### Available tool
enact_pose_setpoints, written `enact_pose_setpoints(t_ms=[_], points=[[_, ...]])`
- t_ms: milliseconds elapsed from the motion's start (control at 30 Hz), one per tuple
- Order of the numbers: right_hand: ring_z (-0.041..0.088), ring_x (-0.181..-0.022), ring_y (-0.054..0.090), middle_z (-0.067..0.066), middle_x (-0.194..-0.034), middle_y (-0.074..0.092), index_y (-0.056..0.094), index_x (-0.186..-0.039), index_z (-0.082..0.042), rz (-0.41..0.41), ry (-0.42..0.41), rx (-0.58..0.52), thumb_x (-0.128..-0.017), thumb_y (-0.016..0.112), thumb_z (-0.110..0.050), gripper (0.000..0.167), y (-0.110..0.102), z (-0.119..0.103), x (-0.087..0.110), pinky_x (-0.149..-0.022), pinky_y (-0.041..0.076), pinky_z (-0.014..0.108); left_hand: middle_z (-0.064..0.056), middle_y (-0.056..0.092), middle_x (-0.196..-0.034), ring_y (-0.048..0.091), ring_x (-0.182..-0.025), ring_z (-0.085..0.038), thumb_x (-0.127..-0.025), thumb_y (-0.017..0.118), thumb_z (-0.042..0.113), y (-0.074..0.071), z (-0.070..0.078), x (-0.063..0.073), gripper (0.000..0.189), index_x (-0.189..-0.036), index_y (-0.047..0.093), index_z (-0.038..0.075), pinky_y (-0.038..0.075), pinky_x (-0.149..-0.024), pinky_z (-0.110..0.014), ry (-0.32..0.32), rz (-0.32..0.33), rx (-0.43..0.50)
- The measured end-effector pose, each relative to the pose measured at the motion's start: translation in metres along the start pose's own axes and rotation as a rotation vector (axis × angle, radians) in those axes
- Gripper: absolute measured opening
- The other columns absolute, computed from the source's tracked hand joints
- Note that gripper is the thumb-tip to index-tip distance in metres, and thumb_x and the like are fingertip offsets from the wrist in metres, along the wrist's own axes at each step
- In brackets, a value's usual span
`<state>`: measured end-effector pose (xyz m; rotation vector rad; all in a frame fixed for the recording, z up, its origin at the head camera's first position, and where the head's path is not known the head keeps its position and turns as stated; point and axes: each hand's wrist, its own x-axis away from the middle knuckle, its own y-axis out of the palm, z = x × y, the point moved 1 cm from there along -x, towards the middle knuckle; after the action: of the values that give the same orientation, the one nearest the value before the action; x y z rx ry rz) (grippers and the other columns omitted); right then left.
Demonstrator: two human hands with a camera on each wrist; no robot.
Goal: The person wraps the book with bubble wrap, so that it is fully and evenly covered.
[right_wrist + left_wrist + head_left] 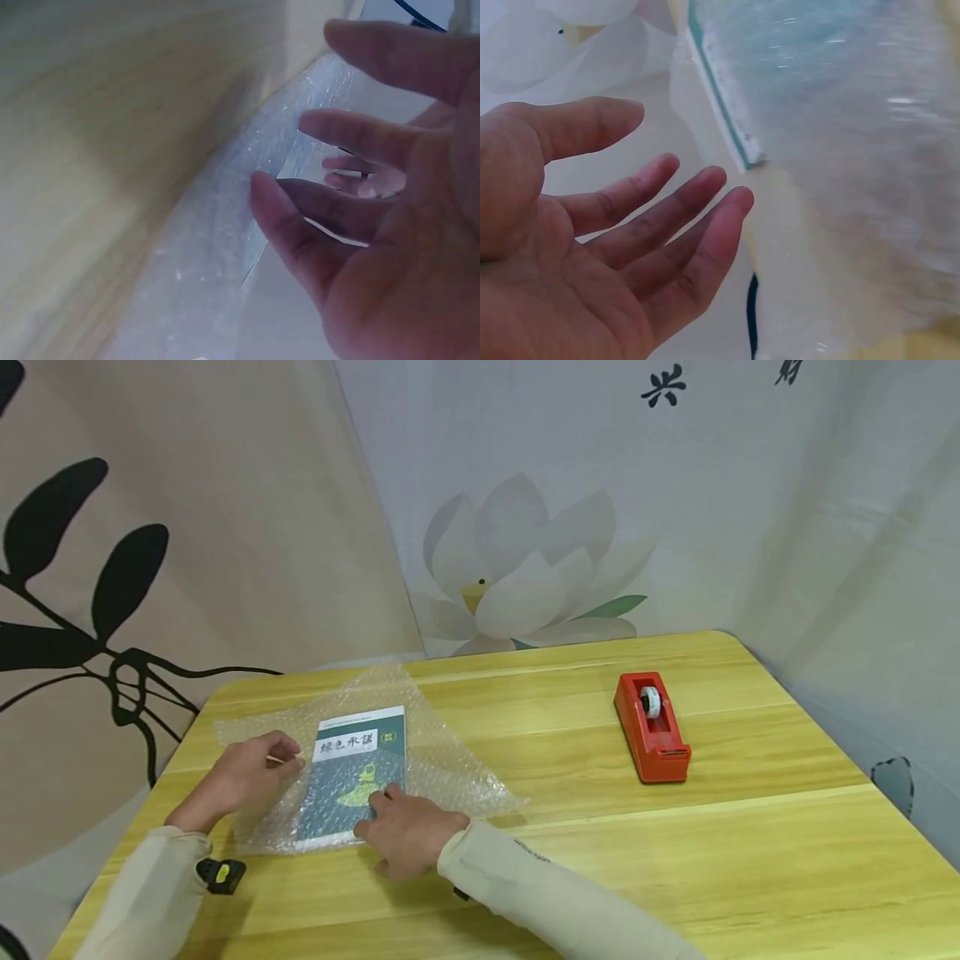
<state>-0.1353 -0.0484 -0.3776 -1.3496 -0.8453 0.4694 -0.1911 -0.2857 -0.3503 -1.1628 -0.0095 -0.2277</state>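
A teal book [326, 797] with a white title label lies on the left of the table, with a sheet of clear bubble wrap [450, 772] spread around it. Glinting bubble wrap also lies over the book's lower part. My left hand [251, 772] is at the wrap's left side, its fingers loosely bent and apart; the left wrist view shows nothing between them. Over the book's lower right corner is my right hand [412, 833], fingers spread and slightly bent. In the right wrist view its fingertips are near the bubble wrap [202, 247]; contact is hard to tell.
A red tape dispenser [652, 735] with a small roll of tape stands on the right half of the wooden table [585, 860]. Behind the table hangs a printed cloth [570, 460] with a lotus flower. A dark band with a yellow-marked device [221, 876] is around the left wrist.
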Motion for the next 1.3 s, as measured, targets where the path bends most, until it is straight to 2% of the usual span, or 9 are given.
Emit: enact_pose_setpoints(t_ms=[100, 200, 367, 600, 733, 967, 1167, 1300], points=[[0.01, -0.121, 0.046, -0.008, -0.14, 0.051, 0.054, -0.139, -0.037, -0.004, 0.012, 0.004, -0.094, 0.069, -0.043, 0.047, 0.0, 0.001, -0.001, -0.085, 0.052, 0.019, -0.025, 0.068, -0.117, 0.065, -0.11, -0.044, -0.102, 0.057, 0.026, -0.004, 0.007, -0.011, 0.034, -0.121, 0.06, -0.003, 0.058, -0.082, -0.05, 0.039, -0.002, 0.024], [0.01, -0.121, 0.046, -0.008, -0.139, 0.051, 0.056, -0.136, -0.037, -0.01, 0.023, -0.003, -0.091, 0.072, -0.041, 0.048, 0.002, 0.001, -0.002, -0.087, 0.052, 0.02, -0.025, 0.066, -0.123, 0.062, -0.116, -0.045, -0.103, 0.056, 0.03, -0.004, 0.014, -0.022, 0.039, -0.125, 0.058, -0.002, 0.057, -0.086, -0.051, 0.052, -0.029, 0.074], [0.01, -0.12, 0.046, -0.008, -0.139, 0.05, 0.057, -0.133, -0.038, -0.012, 0.038, -0.017, -0.089, 0.075, -0.039, 0.048, 0.003, 0.001, -0.002, -0.086, 0.052, 0.021, -0.027, 0.06, -0.132, 0.057, -0.123, -0.044, -0.104, 0.054, 0.033, -0.002, 0.022, -0.041, 0.045, -0.132, 0.055, -0.002, 0.054, -0.092, -0.054, 0.038, -0.076, 0.13], [0.009, -0.12, 0.046, -0.01, -0.14, 0.049, 0.057, -0.134, -0.04, -0.03, 0.048, -0.028, -0.091, 0.074, -0.037, 0.046, -0.002, -0.001, -0.003, -0.085, 0.051, 0.021, -0.029, 0.053, -0.139, 0.054, -0.125, -0.044, -0.106, 0.049, 0.031, 0.003, 0.023, -0.074, 0.046, -0.137, 0.05, -0.003, 0.051, -0.097, -0.056, -0.009, -0.111, 0.157], [0.009, -0.119, 0.046, -0.011, -0.137, 0.05, 0.059, -0.13, -0.041, -0.021, 0.052, -0.021, -0.09, 0.074, -0.033, 0.043, -0.002, -0.002, -0.004, -0.085, 0.052, 0.022, -0.031, 0.048, -0.144, 0.05, -0.129, -0.047, -0.106, 0.048, 0.033, 0.006, 0.017, -0.088, 0.051, -0.141, 0.045, -0.005, 0.047, -0.103, -0.059, -0.018, -0.116, 0.202], [0.006, -0.12, 0.044, -0.013, -0.139, 0.047, 0.059, -0.125, -0.043, -0.05, 0.076, -0.047, -0.09, 0.074, -0.031, 0.039, 0.0, -0.007, -0.008, -0.081, 0.051, 0.022, -0.032, 0.042, -0.148, 0.045, -0.133, -0.049, -0.107, 0.044, 0.031, 0.013, 0.001, -0.102, 0.053, -0.144, 0.041, -0.006, 0.046, -0.104, -0.06, -0.041, -0.08, 0.289], [0.008, -0.116, 0.046, -0.01, -0.135, 0.05, 0.061, -0.127, -0.041, -0.007, 0.061, -0.02, -0.088, 0.075, -0.031, 0.042, -0.001, -0.003, -0.008, -0.085, 0.051, 0.021, -0.034, 0.031, -0.155, 0.038, -0.137, -0.053, -0.107, 0.044, 0.03, 0.016, -0.005, -0.114, 0.052, -0.147, 0.038, -0.003, 0.039, -0.108, -0.067, -0.089, -0.104, 0.265], [0.008, -0.108, 0.045, -0.009, -0.127, 0.052, 0.063, -0.127, -0.04, 0.019, 0.031, -0.033, -0.087, 0.077, -0.033, 0.043, -0.001, 0.001, -0.008, -0.084, 0.048, 0.019, -0.035, 0.019, -0.16, 0.027, -0.142, -0.057, -0.106, 0.042, 0.03, 0.011, -0.009, -0.119, 0.059, -0.154, 0.027, 0.0, 0.029, -0.111, -0.073, -0.138, -0.125, 0.272]])
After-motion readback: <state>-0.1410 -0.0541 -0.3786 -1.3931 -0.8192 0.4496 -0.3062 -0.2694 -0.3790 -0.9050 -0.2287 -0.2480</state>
